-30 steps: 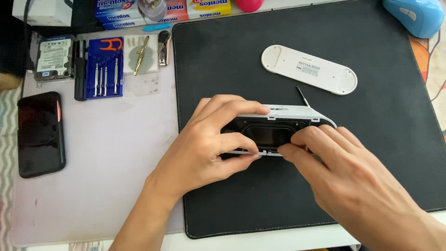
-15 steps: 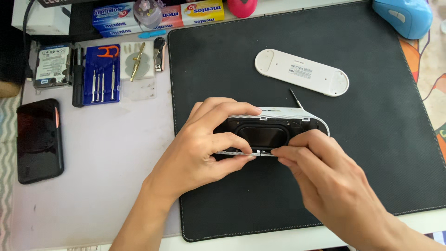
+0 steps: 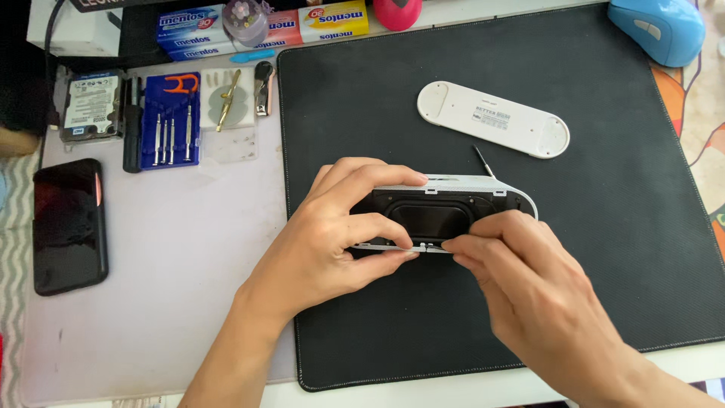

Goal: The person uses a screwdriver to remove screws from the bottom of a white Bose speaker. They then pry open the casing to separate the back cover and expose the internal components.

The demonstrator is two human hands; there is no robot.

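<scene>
Because both hands pinch it by its rim, the one opened white oblong plastic device [image 3: 442,213] with a black inner panel, lying on the black mat [image 3: 604,249], looks light, rigid and fragile; left hand [image 3: 332,249] fingers clamp its ends, right hand [image 3: 529,295] fingertips grip its near edge. Beyond lie one white oval cover [image 3: 491,119] and one thin probe [image 3: 483,161].

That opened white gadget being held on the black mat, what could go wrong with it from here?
Three risks, as guesses:
1. Both hands, left hand and right hand, pinch the opened device at its near edge; too much force might crack the thin white shell.
2. The thin dark tool behind it could roll off unnoticed.
3. The detached white cover lies loose on the black mat and could get knocked.
</scene>
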